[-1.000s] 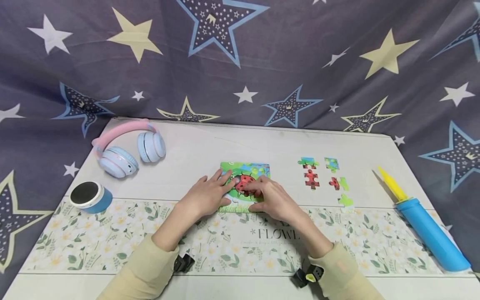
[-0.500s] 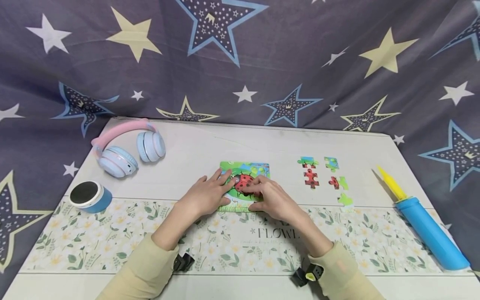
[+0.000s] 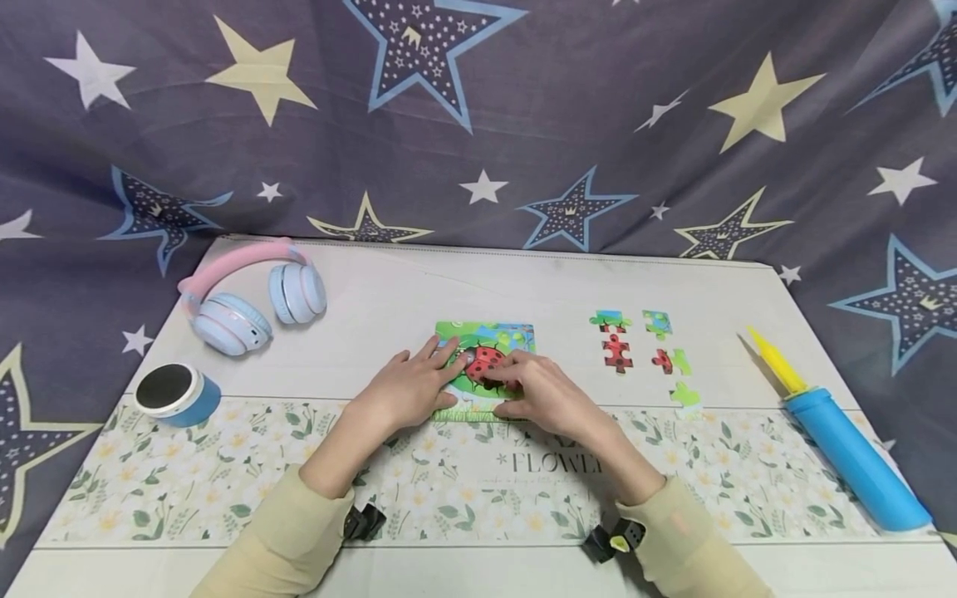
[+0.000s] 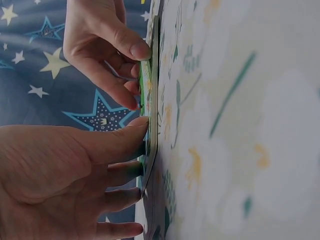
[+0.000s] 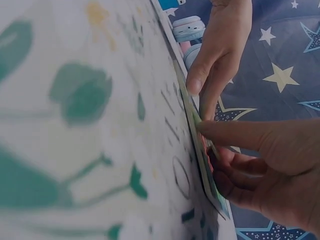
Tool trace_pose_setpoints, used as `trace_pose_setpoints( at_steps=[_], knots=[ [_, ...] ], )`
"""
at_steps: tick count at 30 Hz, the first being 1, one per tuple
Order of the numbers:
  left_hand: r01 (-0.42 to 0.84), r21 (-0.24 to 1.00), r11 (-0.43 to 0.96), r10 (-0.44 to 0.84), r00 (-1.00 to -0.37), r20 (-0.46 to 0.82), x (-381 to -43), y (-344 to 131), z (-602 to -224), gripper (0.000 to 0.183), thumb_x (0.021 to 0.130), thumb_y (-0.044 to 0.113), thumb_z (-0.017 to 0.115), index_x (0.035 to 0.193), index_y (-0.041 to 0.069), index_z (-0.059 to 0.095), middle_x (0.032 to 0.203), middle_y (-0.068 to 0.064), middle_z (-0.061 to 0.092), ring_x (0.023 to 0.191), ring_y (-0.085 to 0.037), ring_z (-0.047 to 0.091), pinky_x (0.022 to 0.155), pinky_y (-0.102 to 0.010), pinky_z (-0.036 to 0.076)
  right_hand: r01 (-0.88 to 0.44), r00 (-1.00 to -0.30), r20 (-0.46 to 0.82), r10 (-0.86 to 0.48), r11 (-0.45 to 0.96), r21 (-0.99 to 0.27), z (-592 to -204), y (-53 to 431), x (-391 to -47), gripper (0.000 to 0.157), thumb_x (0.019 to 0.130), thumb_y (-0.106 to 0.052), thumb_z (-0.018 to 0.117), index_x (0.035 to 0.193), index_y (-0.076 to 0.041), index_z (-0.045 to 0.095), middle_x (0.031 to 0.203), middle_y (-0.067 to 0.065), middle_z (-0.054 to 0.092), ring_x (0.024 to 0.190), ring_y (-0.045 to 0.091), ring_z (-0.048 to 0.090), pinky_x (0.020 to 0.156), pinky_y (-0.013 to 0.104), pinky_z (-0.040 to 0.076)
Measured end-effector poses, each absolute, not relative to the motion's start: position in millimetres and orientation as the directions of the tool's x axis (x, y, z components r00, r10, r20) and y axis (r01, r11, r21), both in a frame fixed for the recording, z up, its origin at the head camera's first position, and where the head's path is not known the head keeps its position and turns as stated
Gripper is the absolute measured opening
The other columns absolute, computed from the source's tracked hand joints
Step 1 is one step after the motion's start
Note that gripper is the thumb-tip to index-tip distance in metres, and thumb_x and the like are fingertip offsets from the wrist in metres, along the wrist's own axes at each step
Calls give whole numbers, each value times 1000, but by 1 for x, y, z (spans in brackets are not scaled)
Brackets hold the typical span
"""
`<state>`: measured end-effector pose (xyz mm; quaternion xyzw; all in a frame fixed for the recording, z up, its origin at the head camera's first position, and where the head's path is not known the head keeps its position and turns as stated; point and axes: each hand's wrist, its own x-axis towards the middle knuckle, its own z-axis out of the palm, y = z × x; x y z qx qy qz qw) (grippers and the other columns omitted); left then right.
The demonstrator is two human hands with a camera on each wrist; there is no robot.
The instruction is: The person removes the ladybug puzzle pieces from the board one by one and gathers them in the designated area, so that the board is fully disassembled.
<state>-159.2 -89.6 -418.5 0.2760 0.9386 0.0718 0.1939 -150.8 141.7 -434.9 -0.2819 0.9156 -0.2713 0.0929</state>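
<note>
A ladybug jigsaw puzzle (image 3: 484,332) lies in its flat tray on the table, red beetle on green and blue. My left hand (image 3: 407,390) rests on its left side, fingers spread and fairly straight, thumb at the near edge. On the right side is my right hand (image 3: 549,394), its fingers bent over the ladybug's lower right and its thumb near the front edge. In the right wrist view, a thin tilted puzzle piece (image 5: 214,151) shows at the curled fingertips of that hand, mostly hidden by them.
Several loose puzzle pieces (image 3: 617,353) lie right of the tray. Farther right is a blue hand pump (image 3: 856,461) with a yellow nozzle. Pink and blue headphones (image 3: 299,292) and a blue-and-white round container (image 3: 179,394) stand at the left. A star-patterned curtain (image 3: 419,166) hangs behind the table.
The whole head view has shifted slightly. Both hands stay in place on the puzzle, with only tiny movement of the right fingers.
</note>
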Motion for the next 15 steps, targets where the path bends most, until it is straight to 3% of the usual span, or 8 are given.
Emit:
trace_pose_setpoints(
  at_steps=[7,15],
  knots=[
    [485,255,837,547,-771,-328,-159,-89,-418,66,106,35,56,163,13,31,173,-14,18,161,-39,17,123,-66,30,-471,-841,60,-538,671,-572,-437,160,-153,52,83,-19,87,132,-9,71,113,4,77,90,12,69,79,27,61],
    [483,261,836,547,-773,-321,-158,-90,-418,65,106,33,56,163,12,32,173,-13,18,161,-39,17,123,-65,29,-480,-854,120,-506,680,-555,-433,207,-150,54,80,-22,89,131,-11,72,124,4,76,116,24,70,104,45,57]
  ],
)
